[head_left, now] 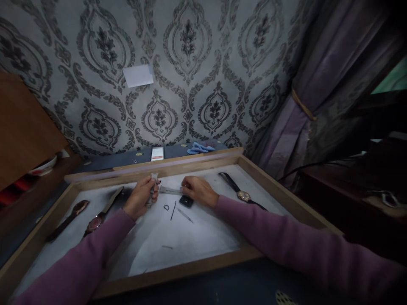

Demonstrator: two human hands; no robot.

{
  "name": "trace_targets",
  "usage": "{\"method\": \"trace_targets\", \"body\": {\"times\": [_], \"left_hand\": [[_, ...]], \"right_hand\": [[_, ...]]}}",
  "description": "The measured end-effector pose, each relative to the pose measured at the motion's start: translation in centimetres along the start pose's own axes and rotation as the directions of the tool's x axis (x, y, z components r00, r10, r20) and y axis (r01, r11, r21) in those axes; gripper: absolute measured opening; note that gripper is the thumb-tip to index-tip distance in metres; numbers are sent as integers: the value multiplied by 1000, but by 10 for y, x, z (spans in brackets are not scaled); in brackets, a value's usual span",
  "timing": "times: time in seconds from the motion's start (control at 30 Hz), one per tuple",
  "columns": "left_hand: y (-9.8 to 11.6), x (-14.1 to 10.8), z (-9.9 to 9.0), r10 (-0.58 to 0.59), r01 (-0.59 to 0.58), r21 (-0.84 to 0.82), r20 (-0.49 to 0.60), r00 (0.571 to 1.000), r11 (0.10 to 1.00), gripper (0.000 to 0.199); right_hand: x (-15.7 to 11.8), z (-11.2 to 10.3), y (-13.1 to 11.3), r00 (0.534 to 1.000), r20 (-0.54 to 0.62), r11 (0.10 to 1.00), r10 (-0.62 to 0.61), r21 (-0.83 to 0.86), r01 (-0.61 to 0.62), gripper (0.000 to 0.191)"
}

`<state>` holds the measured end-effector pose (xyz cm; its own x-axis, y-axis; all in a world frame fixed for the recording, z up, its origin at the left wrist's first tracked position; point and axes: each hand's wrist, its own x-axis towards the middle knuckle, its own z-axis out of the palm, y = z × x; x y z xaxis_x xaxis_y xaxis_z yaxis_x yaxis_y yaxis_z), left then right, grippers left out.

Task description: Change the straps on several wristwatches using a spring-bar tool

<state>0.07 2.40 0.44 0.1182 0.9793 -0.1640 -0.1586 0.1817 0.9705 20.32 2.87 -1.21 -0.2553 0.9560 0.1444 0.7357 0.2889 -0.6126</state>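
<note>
My left hand [143, 195] is closed around a slim whitish tube-like piece [154, 177], whose flattened end sticks up above the fingers. Curled fingers of my right hand [197, 189] meet the right end of a flat silver-grey strip [171, 190] with dark lettering, lying between the hands. Just below the right fingers is a small black case [186, 201]. Nearer to me on the white sheet lie a small dark loop [166, 207], a thin black rod [173, 210] and a slender pointed tool [185, 215]. The exact kind of the strip is too small to tell.
A wooden-rimmed tray [178, 271] surrounds the work. Inside it lie a dark-strapped watch [244, 195] at right, a red-dialled watch [94, 223] and another watch [79, 206] at left. Behind its far rim are a phone [157, 154] and a blue cloth [200, 148].
</note>
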Motion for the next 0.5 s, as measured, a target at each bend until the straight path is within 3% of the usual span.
{"method": "trace_targets", "body": {"times": [0.2, 0.5], "left_hand": [[-12, 5, -3, -4, 5, 145, -4, 1000, 989, 22], [-19, 14, -5, 46, -42, 370, -2, 999, 928, 24]], "right_hand": [[0, 3, 1, 998, 55, 992, 1, -122, 6, 8], [3, 3, 4, 997, 74, 990, -19, -140, 30, 3]]}}
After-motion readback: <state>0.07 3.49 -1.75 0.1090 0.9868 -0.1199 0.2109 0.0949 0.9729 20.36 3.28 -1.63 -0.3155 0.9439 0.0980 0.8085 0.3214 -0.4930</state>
